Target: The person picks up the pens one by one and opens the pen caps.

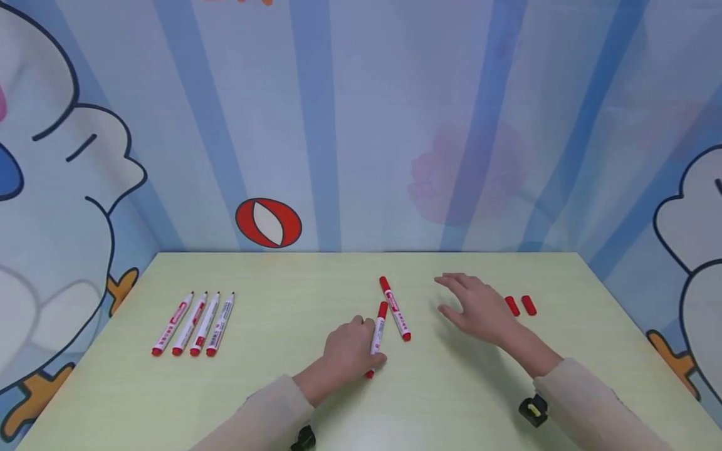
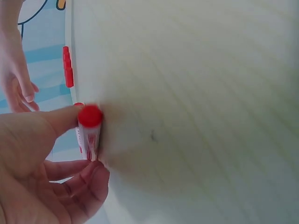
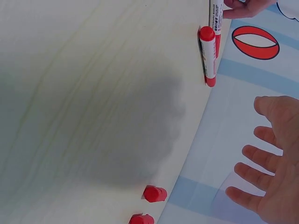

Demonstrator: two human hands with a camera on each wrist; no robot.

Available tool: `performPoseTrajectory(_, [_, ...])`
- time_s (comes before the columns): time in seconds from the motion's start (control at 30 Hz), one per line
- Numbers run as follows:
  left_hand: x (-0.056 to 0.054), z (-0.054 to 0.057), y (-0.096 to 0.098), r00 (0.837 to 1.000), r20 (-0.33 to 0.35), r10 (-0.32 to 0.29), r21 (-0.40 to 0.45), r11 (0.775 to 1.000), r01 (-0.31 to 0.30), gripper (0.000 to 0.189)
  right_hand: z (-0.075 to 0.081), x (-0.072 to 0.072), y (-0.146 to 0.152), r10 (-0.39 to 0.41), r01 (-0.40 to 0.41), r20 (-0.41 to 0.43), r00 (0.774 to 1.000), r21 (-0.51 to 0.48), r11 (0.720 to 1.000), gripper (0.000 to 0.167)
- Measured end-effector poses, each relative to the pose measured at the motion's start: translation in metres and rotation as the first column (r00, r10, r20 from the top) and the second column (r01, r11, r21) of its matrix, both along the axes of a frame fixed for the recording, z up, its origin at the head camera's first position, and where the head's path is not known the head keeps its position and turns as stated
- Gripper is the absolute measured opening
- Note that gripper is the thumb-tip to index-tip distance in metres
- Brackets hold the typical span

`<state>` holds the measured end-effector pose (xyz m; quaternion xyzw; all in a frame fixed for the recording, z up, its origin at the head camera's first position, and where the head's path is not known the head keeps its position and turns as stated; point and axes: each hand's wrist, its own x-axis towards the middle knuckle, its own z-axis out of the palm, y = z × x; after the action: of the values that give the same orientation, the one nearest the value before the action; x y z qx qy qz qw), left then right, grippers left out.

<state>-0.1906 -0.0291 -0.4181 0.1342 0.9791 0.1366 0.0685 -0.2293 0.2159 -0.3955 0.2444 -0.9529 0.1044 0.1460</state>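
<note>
My left hand pinches a capped red whiteboard marker between thumb and fingertips, low over the table. The marker's red cap points toward the far edge in the head view. Just beyond it lies a second capped red marker, slanted on the table. My right hand is held above the table to the right of that marker, with spread fingers and nothing in them. Two loose red caps show beside its wrist; the right wrist view also has a red cap near the far edge.
At the left of the table, several uncapped red markers lie in a row, tips toward the back. A patterned blue backdrop rises along the table's far edge and sides.
</note>
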Motion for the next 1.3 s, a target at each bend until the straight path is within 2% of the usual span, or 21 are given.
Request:
performPoseTrajectory(0.1, [-0.001,0.000,-0.002,1.000,0.010,0.004,0.024,1.000,-0.004,0.037,-0.001,0.000,-0.001,-0.013,0.013,0.009,1.000,0.003,1.000,0.054])
performPoseTrajectory(0.27, [-0.002,-0.001,-0.006,1.000,-0.023,-0.013,0.032,0.999,0.014,0.022,-0.002,0.002,-0.004,-0.031,0.030,0.032,0.999,0.023,0.999,0.055])
performPoseTrajectory(0.6, [-0.002,-0.001,-0.012,1.000,-0.018,-0.019,0.012,1.000,0.019,0.018,0.000,0.005,-0.009,-0.012,0.012,0.018,1.000,0.019,1.000,0.055])
performPoseTrajectory(0.9, [-0.006,-0.002,-0.022,0.999,-0.016,-0.036,-0.014,0.999,0.036,0.012,-0.002,0.007,-0.013,0.078,-0.078,0.009,0.997,-0.020,0.997,0.053])
performPoseTrajectory(1.07, [-0.007,-0.002,-0.029,0.998,-0.028,-0.051,-0.021,0.999,0.050,0.013,-0.004,0.009,-0.019,0.119,-0.119,-0.016,0.993,-0.025,0.993,0.050])
performPoseTrajectory(1.3, [-0.007,0.003,-0.038,0.994,-0.086,-0.074,-0.074,0.995,0.067,0.014,-0.005,0.012,-0.026,0.167,-0.169,-0.075,0.983,-0.021,0.985,0.050])
